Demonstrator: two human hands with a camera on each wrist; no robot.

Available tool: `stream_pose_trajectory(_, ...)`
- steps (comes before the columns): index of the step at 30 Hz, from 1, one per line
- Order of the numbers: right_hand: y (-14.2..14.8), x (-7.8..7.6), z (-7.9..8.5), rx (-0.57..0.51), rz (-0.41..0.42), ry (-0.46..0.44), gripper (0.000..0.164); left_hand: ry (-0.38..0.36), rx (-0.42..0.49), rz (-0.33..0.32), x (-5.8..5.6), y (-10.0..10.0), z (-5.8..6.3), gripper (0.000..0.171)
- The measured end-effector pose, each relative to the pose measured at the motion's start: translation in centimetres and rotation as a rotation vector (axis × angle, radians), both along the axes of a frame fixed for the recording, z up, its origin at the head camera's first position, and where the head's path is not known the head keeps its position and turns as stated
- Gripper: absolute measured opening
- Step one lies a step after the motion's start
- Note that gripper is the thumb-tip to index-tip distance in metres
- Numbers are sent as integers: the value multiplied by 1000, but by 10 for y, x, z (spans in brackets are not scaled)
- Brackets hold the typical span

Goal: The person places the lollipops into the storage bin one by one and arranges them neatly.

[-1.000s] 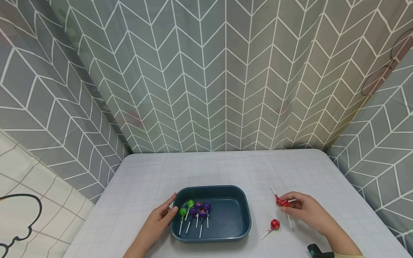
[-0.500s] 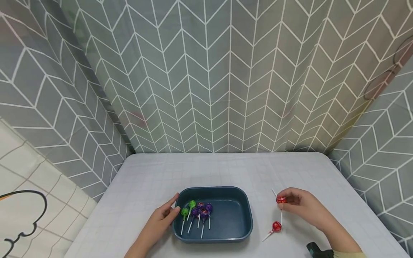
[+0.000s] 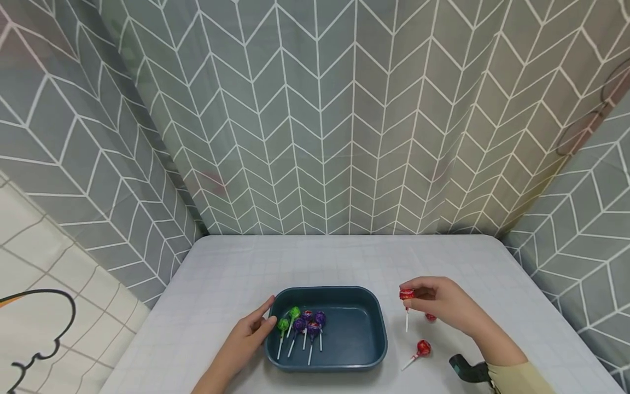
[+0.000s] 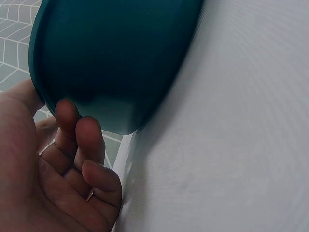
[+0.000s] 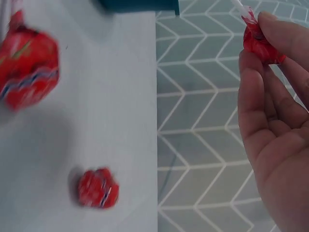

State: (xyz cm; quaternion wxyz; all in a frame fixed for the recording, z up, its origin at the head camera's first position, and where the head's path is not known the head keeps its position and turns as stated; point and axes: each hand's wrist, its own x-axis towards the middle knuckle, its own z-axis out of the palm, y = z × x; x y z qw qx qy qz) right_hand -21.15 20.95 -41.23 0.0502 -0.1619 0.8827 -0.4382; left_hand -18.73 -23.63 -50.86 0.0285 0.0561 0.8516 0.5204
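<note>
My right hand (image 3: 449,302) pinches a red-wrapped lollipop (image 3: 407,294) by its candy head, raised just right of the tray, its white stick pointing down. In the right wrist view thumb and fingertips close on the red wrapper (image 5: 260,46). A second red lollipop (image 3: 424,347) lies on the table nearer the front. Another red lollipop (image 3: 430,317) is mostly hidden under the right hand. At the left end of the dark blue tray (image 3: 351,342), my left hand (image 3: 241,345) holds the rim. Green lollipops (image 3: 294,312) and purple lollipops (image 3: 313,328) lie in the tray's left half.
The white-covered table (image 3: 344,260) ends at a patterned grey curtain (image 3: 334,137) behind, with similar curtains at both sides. A black device (image 3: 467,369) is on the right wrist. The tray's right half shows bare bottom.
My right hand has picked up one red lollipop from a pair and carried it left toward the tray, turning its stick downward. The left hand stays at the tray's rim.
</note>
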Motion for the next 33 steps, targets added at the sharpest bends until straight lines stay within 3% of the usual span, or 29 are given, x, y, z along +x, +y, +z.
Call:
stream_pose_trajectory(10,-35,-9,3,-60,138,36,28,4,-7,0,-1,0,2,59)
stream_pose_trajectory(17,-58,-13,0,-77,234,9,32,8,18,-10,2,-1,2,57)
stream_pose_trajectory(24,-76,-16,-5,-14,290,34,29,17,56,-9,4,1,4,57)
stream_pose_trajectory(33,-100,-22,-16,73,367,68,27,28,7,-15,2,-1,1,56)
